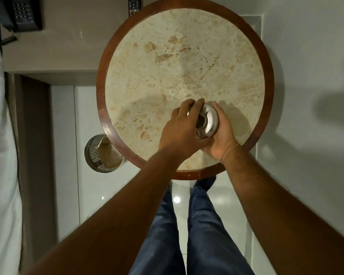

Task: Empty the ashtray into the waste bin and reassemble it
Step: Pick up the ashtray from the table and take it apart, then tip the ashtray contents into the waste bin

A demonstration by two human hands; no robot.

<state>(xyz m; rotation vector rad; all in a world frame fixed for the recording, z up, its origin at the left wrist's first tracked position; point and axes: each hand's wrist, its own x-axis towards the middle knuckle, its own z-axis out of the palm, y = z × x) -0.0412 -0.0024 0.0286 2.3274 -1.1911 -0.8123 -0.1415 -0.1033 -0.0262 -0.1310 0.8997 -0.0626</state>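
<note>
**Ashtray held between both hands above the table's near edge**

The round, shiny metal ashtray [207, 122] was held over the near part of the round marble-topped table with a dark wooden rim [265, 72], enclosed by both hands. The right hand [221, 135] was cupped around its right side and underside, fingers curled against the metal wall. The left hand [184, 126] was laid over its left half, fingertips bent over the far edge, so both hands were closed on the one object. Whether a lid or the body was gripped by the left hand could not be told.

The ashtray was tilted, its open face turned up and towards the left; a dark opening was seen at its centre. Its short cylinder axis was thus leaned leftward rather than upright.

The perforated cylindrical metal waste bin [103, 153] was stood on the floor to the left of the table, partly tucked under the rim, its mouth open upward. It lay well left of and below the ashtray, nearer the left arm. It was judged that the coming move would be governed by this leftward, downward offset.
</note>
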